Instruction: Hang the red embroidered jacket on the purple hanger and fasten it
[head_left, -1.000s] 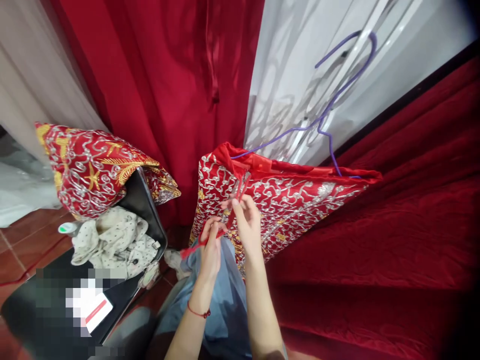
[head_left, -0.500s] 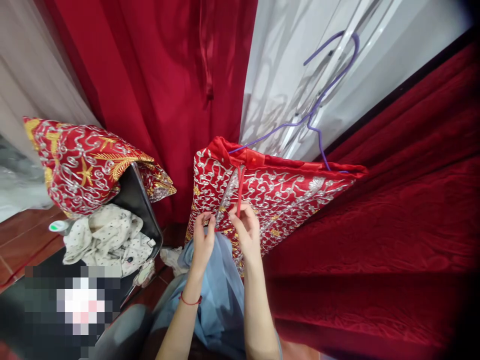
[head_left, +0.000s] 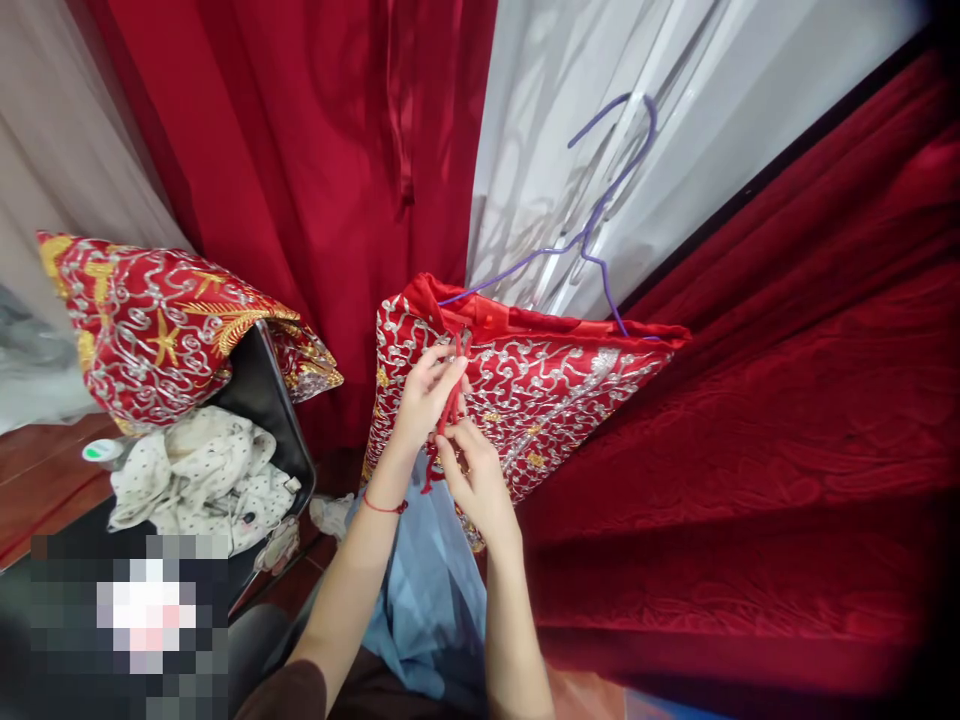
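A red garment (head_left: pixel 570 372) with silver and gold embroidery hangs in front of me from a purple hanger (head_left: pixel 592 225), its red waist edge at the top. From that edge a thin red tie (head_left: pixel 453 402) comes down between my hands. My left hand (head_left: pixel 426 400) pinches the tie high up, close to the waist edge. Just below and to the right, the fingers of my right hand (head_left: pixel 476 470) are closed on the lower part of the tie. A loose end dangles beneath my fingers. Some fingertips are hidden behind the cloth and the tie.
At left, a second red embroidered cloth (head_left: pixel 150 340) drapes over the back of a black chair (head_left: pixel 281 415). A dotted white cloth (head_left: pixel 195 465) and a green-capped bottle (head_left: pixel 105 452) lie on the seat. Red curtains (head_left: pixel 750 480) flank me; light blue fabric (head_left: pixel 424 590) covers my lap.
My left hand has risen to the upper tie near the waist edge. My right hand has shifted slightly left and down along it. The garment and hanger appear further left in view.
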